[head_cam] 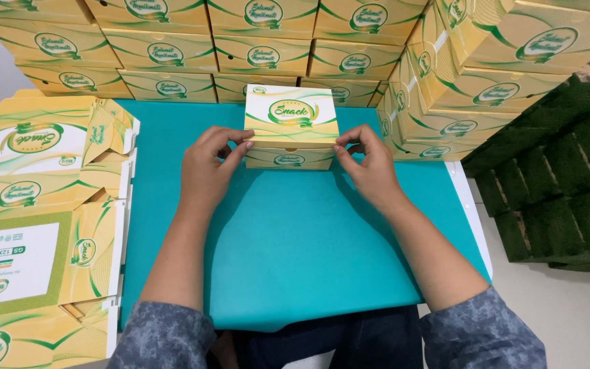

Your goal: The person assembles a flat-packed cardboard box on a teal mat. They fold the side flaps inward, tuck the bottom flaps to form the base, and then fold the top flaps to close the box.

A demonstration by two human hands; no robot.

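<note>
Small yellow box (pixel 291 126) on teal surface (pixel 295 239) is pinched at front corners by left hand (pixel 207 171) and right hand (pixel 370 164), fingers clamped on it.

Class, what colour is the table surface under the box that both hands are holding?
Teal, seen best in the head view.
</note>
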